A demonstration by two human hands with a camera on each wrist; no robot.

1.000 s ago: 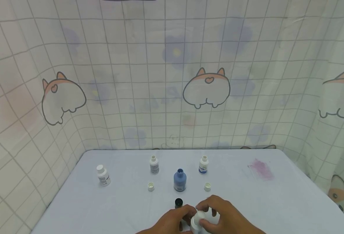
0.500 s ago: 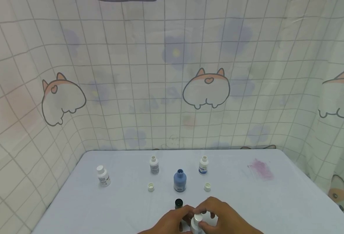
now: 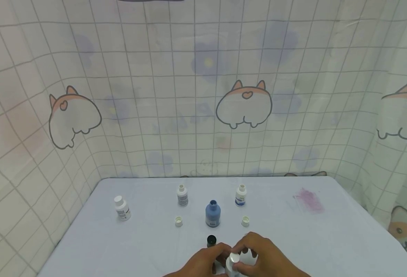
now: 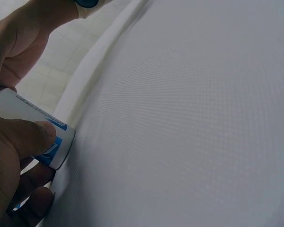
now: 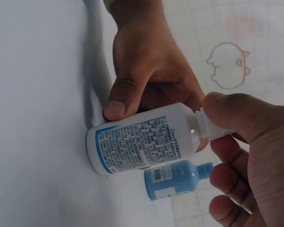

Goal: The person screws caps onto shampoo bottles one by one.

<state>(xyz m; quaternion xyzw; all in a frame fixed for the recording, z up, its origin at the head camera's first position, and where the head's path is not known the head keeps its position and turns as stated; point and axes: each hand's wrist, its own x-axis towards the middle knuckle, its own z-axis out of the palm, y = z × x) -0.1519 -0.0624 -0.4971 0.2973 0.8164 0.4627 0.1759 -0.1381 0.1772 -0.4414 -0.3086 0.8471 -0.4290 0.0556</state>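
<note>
In the head view a small white bottle (image 3: 229, 266) stands at the near middle of the table. My left hand (image 3: 203, 262) grips its body, thumb and fingers on opposite sides. My right hand (image 3: 266, 257) pinches the white cap (image 3: 234, 258) at the neck between thumb and fingers. The right wrist view shows the bottle's printed label (image 5: 141, 144) with a blue band, and neck ridges below the cap. In the left wrist view the left thumb (image 4: 38, 135) presses over the blue part of the label, and the base is at the white cloth.
Just beyond the left hand is a black-topped object (image 3: 211, 241), partly hidden. Farther back stand an uncapped blue bottle (image 3: 212, 215) and two uncapped white bottles (image 3: 182, 197) (image 3: 240, 197). Two loose white caps (image 3: 178, 221) (image 3: 245, 221) lie before them. A capped white bottle (image 3: 122, 209) stands left.
The cap and the right fingertips have shifted slightly left and toward me over the bottle neck. The left hand keeps its grip, and the other bottles stay put.
</note>
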